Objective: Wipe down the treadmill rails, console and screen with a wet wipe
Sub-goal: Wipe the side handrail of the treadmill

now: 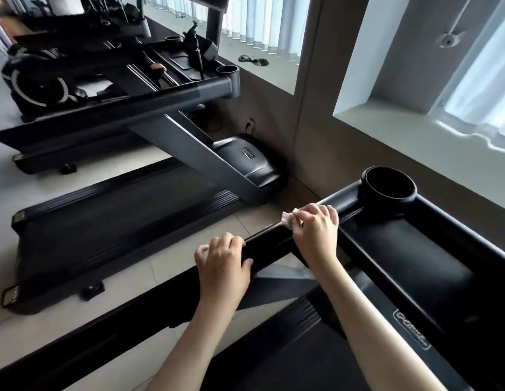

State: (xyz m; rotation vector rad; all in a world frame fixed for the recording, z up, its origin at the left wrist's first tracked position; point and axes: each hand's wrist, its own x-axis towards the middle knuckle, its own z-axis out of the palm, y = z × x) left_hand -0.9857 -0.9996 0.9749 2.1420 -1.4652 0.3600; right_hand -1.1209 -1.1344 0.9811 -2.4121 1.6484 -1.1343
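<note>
The white wet wipe (287, 218) lies bunched on the treadmill's black side rail (269, 244), just below the console's cup holder (391, 197). The right grip (316, 228) curls over the wipe, holding it against the rail. The left grip (223, 263) clasps the same rail nearer the person. A second treadmill (118, 221) stands alongside.

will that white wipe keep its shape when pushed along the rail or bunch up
Probably floppy: the wet wipe sits crumpled into a wad under the right hand. It is likely very light, since curled fingers alone hold it. It should slide easily, as the rail looks smooth and glossy.
</note>
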